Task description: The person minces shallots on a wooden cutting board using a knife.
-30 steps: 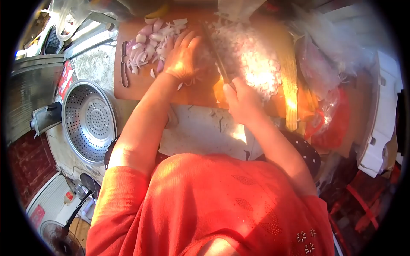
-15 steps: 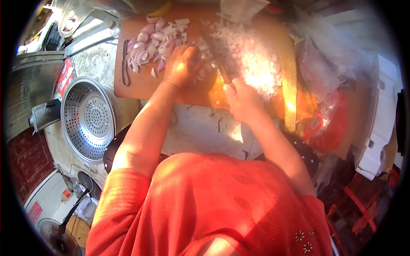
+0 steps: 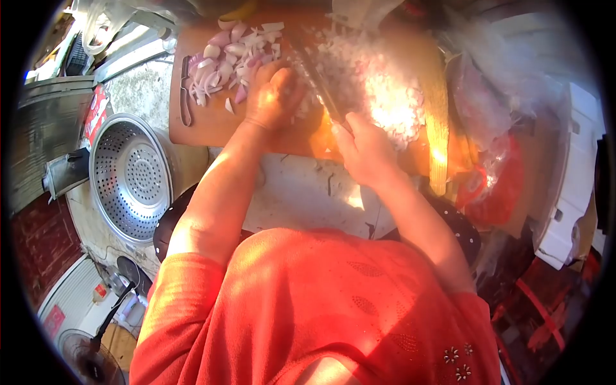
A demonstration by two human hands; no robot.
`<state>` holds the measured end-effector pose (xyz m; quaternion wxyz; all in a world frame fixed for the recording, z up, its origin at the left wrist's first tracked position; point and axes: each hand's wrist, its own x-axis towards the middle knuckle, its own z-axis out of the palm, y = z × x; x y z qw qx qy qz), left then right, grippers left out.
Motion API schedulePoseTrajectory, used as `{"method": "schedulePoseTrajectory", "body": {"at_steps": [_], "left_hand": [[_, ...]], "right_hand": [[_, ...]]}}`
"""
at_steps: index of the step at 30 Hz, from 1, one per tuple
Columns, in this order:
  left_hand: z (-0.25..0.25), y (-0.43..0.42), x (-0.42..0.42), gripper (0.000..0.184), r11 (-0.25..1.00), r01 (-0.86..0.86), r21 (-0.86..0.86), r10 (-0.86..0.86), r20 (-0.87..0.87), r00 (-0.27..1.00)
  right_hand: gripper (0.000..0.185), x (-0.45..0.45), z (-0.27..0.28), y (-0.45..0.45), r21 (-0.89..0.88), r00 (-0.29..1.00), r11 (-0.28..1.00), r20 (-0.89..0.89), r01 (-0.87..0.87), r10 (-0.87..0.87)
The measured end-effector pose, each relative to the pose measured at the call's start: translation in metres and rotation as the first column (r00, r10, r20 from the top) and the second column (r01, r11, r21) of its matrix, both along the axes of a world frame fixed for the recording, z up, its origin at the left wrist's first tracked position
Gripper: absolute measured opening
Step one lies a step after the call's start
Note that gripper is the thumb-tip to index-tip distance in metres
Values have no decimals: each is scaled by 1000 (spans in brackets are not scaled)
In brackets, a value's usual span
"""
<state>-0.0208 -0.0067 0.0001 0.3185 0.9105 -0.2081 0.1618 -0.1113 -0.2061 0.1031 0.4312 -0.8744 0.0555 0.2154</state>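
Observation:
My right hand [image 3: 367, 149] grips the handle of a kitchen knife [image 3: 316, 76], whose blade points away from me and to the left over an orange-brown cutting board [image 3: 208, 130]. Just left of the blade, my left hand [image 3: 273, 96] is closed, its curled fingers pressing on onion on the board; most of what lies under them is hidden. Beyond that hand is a heap of larger purple-white onion pieces [image 3: 221, 64]. A broad pile of finely chopped onion [image 3: 388, 93] spreads right of the knife, partly washed out by sunlight.
A vegetable peeler [image 3: 185, 96] lies at the board's left edge. Below left stands a perforated metal colander [image 3: 138, 170]. To the right are a yellowish strip [image 3: 437, 122], a red plastic bag [image 3: 497, 186], clear plastic bags [image 3: 481, 96] and a white foam box [image 3: 568, 186].
The knife blade has shifted a little left, closer to my left hand, and my right hand has turned slightly with it. My left hand stays nearly in place.

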Motion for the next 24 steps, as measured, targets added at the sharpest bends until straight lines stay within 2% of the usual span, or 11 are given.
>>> {"method": "schedulePoseTrajectory", "body": {"at_steps": [1,3,7,9,10,12,14,16,18,21,24], "left_hand": [[-2,0,-2,19,1000,3,-1,-3,-7,1000],[-3,1,0,19,999,17,-46,-15,45,999],[-8,8,2,23,998,47,31,-49,86,995],[-12,9,-2,28,995,2,-101,-25,-231,973],[-12,10,-5,28,995,4,-100,-28,-238,971],[-6,11,-9,33,996,-42,-83,26,-177,984],[-1,15,-9,38,1000,0,-25,-2,-108,994],[9,18,-16,47,992,79,98,-85,58,995],[6,22,-25,53,989,73,127,-74,5,997],[-8,27,-36,61,984,49,169,-46,-20,999],[-16,25,-40,68,974,-4,227,-4,33,999]], "right_hand": [[35,-1,-2,1,-1,1000,1000,-7,3,-3],[35,3,-5,2,-57,991,998,-136,-15,7],[36,3,-2,3,-93,999,995,-28,-38,35],[36,1,5,5,-71,999,997,12,-38,39],[36,0,3,5,-70,999,997,5,-36,36],[37,2,-2,3,-136,993,984,-60,-112,105],[37,3,-5,3,-145,993,983,-55,-109,102],[37,2,-3,5,-147,993,982,-54,-115,108],[38,-3,0,5,-38,997,997,-35,-70,69],[39,-5,-15,2,-16,989,995,-108,-102,100],[39,-5,-14,3,-39,985,994,-141,-102,96]]}}
